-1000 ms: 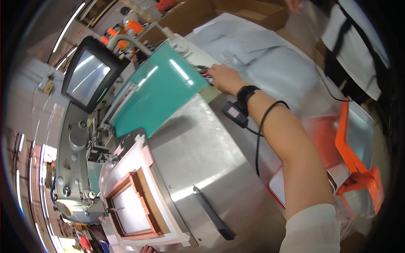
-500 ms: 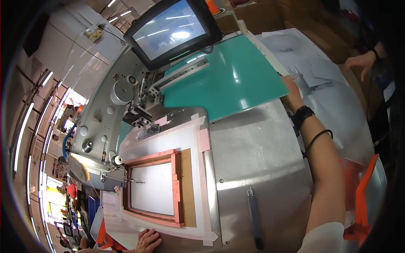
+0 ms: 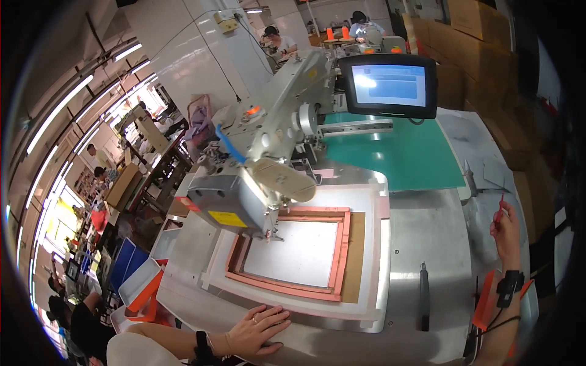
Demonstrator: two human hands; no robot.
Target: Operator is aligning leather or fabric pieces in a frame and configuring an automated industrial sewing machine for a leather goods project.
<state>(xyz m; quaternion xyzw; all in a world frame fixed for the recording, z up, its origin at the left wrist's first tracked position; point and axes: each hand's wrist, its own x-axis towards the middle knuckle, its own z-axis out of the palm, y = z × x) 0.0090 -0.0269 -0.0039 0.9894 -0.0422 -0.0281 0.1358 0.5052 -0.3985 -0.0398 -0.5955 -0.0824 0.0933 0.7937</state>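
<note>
My left hand [image 3: 259, 329] lies flat on the near edge of the metal table [image 3: 348, 341], fingers spread, holding nothing. My right hand [image 3: 505, 235] is raised off the table's right side, fingers closed round a thin red pointed tool [image 3: 500, 206] whose kind I cannot make out. Ahead of my left hand is a pink-edged rectangular frame [image 3: 337, 268] around a white panel [image 3: 293, 250]. It sits on a tape-edged white sheet [image 3: 370, 274], below the head of a sewing machine [image 3: 229, 195]. A dark pen-like cutter [image 3: 424, 299] lies on the metal between my hands.
A green board [image 3: 397, 158] covers the far right of the table, with a screen [image 3: 390, 86] above it. Orange and white bins [image 3: 143, 287] stand at the left. Cardboard boxes [image 3: 482, 73] are stacked at the back right. People [image 3: 366, 25] work farther off.
The view has swung left and up. My right hand has left the green board's right edge and now holds the red tool out to the right. My left hand still rests on the table's near edge.
</note>
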